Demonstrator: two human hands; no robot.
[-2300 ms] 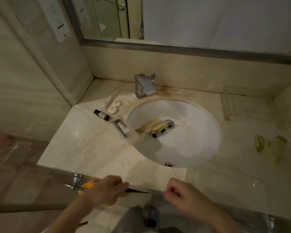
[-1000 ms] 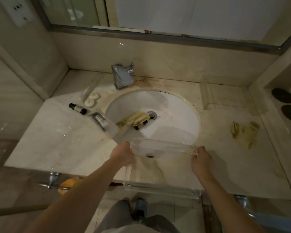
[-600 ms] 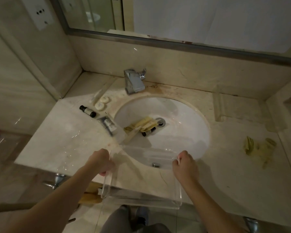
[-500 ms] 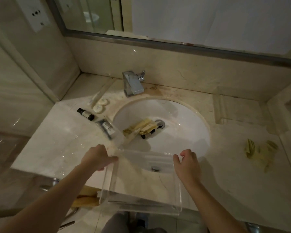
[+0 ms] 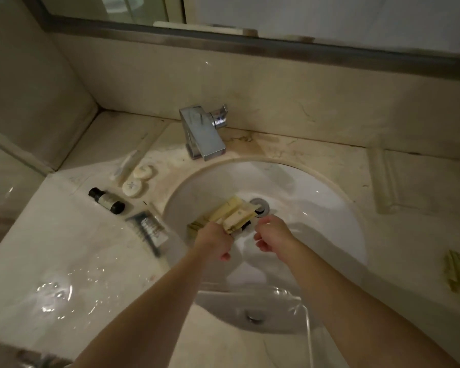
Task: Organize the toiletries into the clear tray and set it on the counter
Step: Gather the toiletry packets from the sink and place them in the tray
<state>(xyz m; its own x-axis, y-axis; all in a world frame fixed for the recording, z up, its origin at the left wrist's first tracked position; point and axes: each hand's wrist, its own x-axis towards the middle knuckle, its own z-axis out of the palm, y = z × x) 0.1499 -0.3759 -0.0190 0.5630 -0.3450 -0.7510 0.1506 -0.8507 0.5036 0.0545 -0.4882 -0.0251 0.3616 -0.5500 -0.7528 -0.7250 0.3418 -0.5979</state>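
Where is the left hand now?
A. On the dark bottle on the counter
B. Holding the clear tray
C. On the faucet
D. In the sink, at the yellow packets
D: the left hand reaches into the sink and touches the yellow packets near the drain, away from the faucet, the bottle and the tray.

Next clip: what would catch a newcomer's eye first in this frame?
Both hands reach into the white sink: the left hand closes on the yellow packets lying beside the drain, while the right hand hovers next to them, holding nothing visible. The clear tray sits at the sink's near edge under the forearms. More toiletries lie on the counter left of the basin, including a dark small bottle and two round soaps.
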